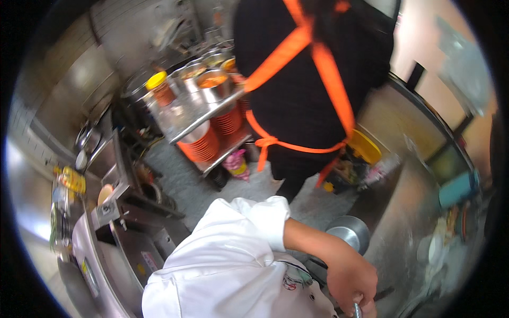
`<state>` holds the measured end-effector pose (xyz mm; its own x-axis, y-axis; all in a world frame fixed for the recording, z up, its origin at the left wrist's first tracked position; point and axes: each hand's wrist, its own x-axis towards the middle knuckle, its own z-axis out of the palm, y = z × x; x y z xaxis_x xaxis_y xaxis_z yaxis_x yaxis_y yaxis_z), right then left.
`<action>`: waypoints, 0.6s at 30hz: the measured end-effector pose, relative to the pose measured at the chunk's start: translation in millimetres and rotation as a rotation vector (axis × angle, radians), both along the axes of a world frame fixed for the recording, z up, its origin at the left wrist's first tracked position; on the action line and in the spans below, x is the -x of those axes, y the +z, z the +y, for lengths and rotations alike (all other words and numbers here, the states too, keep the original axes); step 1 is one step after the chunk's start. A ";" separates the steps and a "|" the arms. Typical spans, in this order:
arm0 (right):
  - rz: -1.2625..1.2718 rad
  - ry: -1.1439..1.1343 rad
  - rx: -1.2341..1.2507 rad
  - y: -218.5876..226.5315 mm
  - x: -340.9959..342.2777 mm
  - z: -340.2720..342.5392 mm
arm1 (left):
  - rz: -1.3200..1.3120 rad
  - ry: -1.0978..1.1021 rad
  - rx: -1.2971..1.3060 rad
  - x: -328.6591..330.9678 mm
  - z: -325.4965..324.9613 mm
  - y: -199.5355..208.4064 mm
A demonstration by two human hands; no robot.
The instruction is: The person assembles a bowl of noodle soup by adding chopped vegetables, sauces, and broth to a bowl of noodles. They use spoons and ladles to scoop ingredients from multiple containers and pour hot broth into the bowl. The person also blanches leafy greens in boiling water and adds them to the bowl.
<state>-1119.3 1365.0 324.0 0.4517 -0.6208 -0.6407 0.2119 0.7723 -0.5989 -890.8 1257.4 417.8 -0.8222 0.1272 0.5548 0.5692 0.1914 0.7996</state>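
Note:
My left arm, in a white sleeve, bends across to the lower right. My left hand (352, 281) is closed around a thin shiny metal handle (358, 310), and the rest of that object is cut off by the lower edge. Just behind the forearm sits a round silver metal pot (350, 230), partly covered by the arm. A long steel worktop (405, 228) runs along to the right of the hand. My right hand does not show.
A co-worker in black with orange apron straps (313, 79) stands close ahead. Left of them is a steel cart (180, 114) with metal food containers, a yellow-lidded jar (159, 87) and stacked orange containers (199, 146). Steel sinks (143, 244) lie at left; a yellow basin (366, 146) is at right.

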 end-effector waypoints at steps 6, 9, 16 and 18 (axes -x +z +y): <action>-0.038 0.496 0.020 4.2 -193.6 -108.7 | -0.344 0.693 0.048 -248.3 -9.5 0.1; 0.022 0.601 0.093 13.5 -333.1 -147.4 | -0.397 0.937 0.035 -388.7 17.7 -11.6; -0.284 0.906 0.042 28.5 -637.4 -202.8 | -0.661 1.746 -0.442 -582.0 60.5 -62.2; -0.308 0.967 0.079 21.8 -701.0 -203.0 | -0.356 1.947 -0.705 -605.2 52.0 -78.0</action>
<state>-418.3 1162.1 345.8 0.9208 0.0624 -0.3851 -0.3290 0.6545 -0.6807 -285.6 1309.4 339.8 0.3428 -0.9374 -0.0614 -0.1036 -0.1027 0.9893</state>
